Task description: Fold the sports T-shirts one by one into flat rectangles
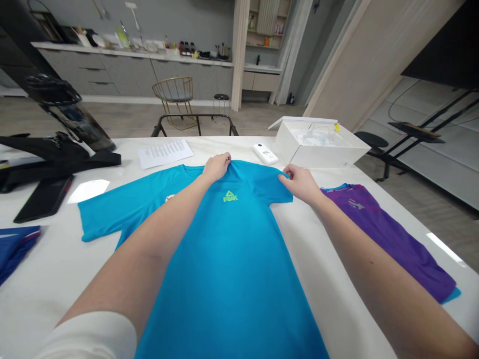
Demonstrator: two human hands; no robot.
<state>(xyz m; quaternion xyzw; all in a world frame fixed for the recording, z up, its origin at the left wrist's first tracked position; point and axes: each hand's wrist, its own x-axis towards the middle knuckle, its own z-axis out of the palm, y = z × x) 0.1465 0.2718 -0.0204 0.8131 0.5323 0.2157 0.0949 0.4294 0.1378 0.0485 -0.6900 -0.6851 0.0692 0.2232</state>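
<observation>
A bright blue T-shirt with a yellow-green chest logo lies spread on the white table, its collar away from me. My left hand pinches the shirt at the collar and shoulder. At the end of the sleeve on the right, my right hand grips the cloth between thumb and fingers. The opposite sleeve lies stretched out to the left. My left forearm crosses over the chest and hides part of a small white and red mark there.
Folded purple shirts lie at the right, and dark blue clothing at the left edge. Beyond the T-shirt are a paper sheet, a white device and an open white box. A phone lies beside a black stand.
</observation>
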